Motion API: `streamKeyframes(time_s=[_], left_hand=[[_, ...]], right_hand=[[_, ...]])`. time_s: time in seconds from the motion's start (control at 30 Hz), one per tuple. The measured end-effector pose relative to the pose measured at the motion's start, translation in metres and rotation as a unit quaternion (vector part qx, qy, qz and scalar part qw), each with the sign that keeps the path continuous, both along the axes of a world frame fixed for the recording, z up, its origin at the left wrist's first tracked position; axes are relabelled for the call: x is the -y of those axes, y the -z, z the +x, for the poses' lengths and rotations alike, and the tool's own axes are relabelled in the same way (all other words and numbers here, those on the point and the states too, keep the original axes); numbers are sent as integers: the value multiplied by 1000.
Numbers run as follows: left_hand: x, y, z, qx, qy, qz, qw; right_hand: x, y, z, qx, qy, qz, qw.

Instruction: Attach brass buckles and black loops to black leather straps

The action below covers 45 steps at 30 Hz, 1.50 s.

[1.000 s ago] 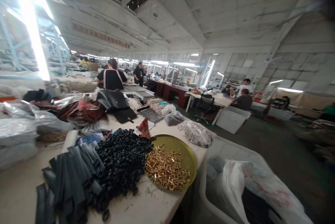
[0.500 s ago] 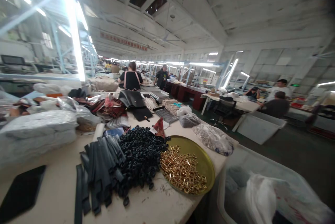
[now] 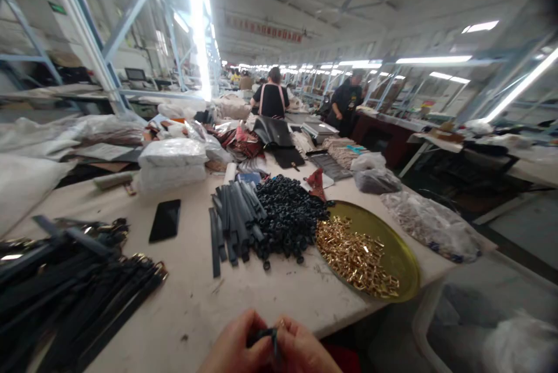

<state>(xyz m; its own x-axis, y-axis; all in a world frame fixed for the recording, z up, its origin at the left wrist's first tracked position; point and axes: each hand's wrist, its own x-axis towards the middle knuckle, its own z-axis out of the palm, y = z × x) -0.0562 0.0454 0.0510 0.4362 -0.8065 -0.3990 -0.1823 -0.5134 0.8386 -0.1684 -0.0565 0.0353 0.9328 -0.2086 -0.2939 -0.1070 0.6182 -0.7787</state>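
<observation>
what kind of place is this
Likely a leather-goods or belt workshop: a long table with black straps, a tray of gold buckles, and both hands pinching a small black piece.

A long, scuffed white worktable [image 3: 279, 297] is seen stretching away from the hands. Just ahead of them a heap of black rings [image 3: 290, 216] is piled against some flat black strips [image 3: 233, 219], with a brass tray [image 3: 392, 245] of gold buckles [image 3: 355, 254] off to the right. A phone [image 3: 165, 220] and finished black straps [image 3: 74, 286] are laid out to the left.
</observation>
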Motion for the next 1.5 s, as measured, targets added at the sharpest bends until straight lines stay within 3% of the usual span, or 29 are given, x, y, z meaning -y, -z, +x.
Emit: streamKeyframes(time_s=[0.03,0.1,0.23,0.33,0.47,0.53,0.67,0.73,0.8,0.87,0.97,1.03,1.17,1.27,1.5], left_hand=[[-1,-6,-2,-11,-2,-20,1000],[-3,-18,-4,-46,-15,-48,998],[-5,-28,-6,-132,-54,-57,988],[-8,-25,-5,-169,-61,-43,983],[-12,-21,-3,-198,-34,-33,979],[-13,-21,-3,-189,-21,-28,981],[-14,-23,-3,-222,-26,-40,974],[-15,-23,-3,-261,-32,-55,963],[-15,-23,-2,-273,-26,-63,960],[-15,-23,-1,-258,-16,-50,965],[-16,-23,0,-225,1,-25,974],[-17,-22,1,-215,27,-27,976],[-21,-19,2,-193,85,-42,977],[-21,-19,2,-200,85,-37,975],[-16,-18,5,-238,90,-21,967]], right_hand=[[-2,0,0,-1,30,29,999],[-4,-2,1,-21,85,7,996],[-3,-4,7,-91,165,-188,964],[-1,2,8,-121,183,-248,944],[3,6,1,-114,71,-247,960],[3,5,-4,-102,21,-212,972],[1,3,-8,-105,0,-26,994],[-1,4,-8,-108,-2,28,994],[-2,6,-8,-116,0,-28,993],[-1,6,-10,-118,-2,-187,975],[2,4,-14,-94,-38,-427,899],[4,1,-15,-86,-74,-491,864],[7,-2,-15,-103,-106,-518,843],[9,-3,-14,-95,-124,-519,840],[8,-4,-23,-75,-120,-420,897]])
